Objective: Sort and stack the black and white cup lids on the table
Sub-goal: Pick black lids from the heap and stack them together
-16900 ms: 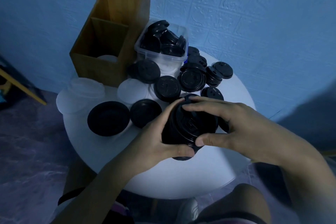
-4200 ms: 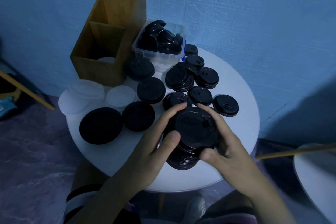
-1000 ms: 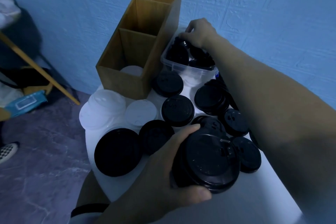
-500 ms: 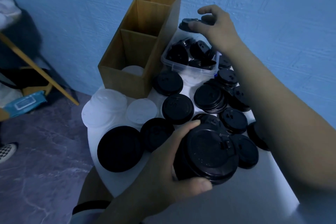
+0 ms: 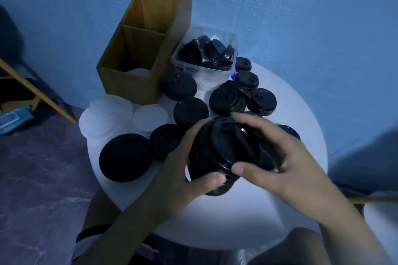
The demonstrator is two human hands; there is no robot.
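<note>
Your left hand (image 5: 183,170) curls around the side of the stack of black lids (image 5: 224,155), thumb under its near edge. Your right hand (image 5: 286,161) grips the stack's top lid, fingers over the far rim and thumb on the near rim. The stack sits tilted on the white table (image 5: 297,109), well in front of the wooden box (image 5: 146,49). The clear tub (image 5: 204,73) of black lids touches the box's right side. White lids (image 5: 109,112) lie just before the box, and loose black lids (image 5: 228,98) spread to its front right.

Wooden divided box (image 5: 127,86), clear plastic tub (image 5: 202,73), blue textured wall (image 5: 301,17), marbled floor (image 5: 43,178)
</note>
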